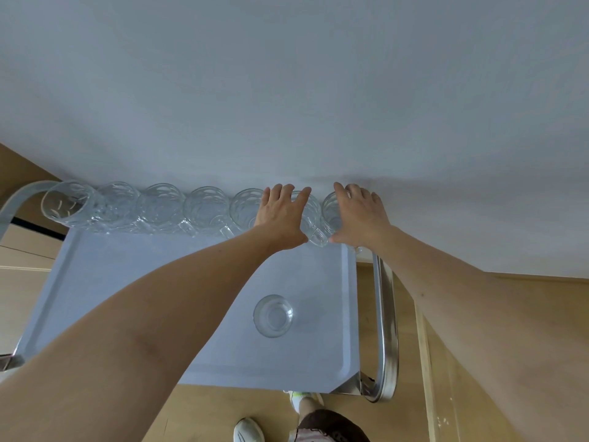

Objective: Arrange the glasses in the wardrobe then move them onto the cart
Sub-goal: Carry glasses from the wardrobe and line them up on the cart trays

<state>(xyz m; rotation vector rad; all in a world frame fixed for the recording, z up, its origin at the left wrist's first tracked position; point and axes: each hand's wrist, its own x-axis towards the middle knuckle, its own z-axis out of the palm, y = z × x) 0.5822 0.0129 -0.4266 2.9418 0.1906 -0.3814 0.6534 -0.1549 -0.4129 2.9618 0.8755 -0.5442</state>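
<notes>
White wall fills the view above our cart [95,282], whose tray carries a row of glasses [159,205] along its 12 o'clock edge. Going rightward, our left hand [280,215] lies flat, fingers straight, on one mug; our right hand [361,215] rests likewise on the last. A lone glass [273,315] sits at 5 o'clock. We should nudge gently, keeping the mugs upright and away from the rim.

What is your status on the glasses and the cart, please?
Left hand and right hand each on a mug in the back row. One small glass alone mid-cart. Nothing in the way.
</notes>
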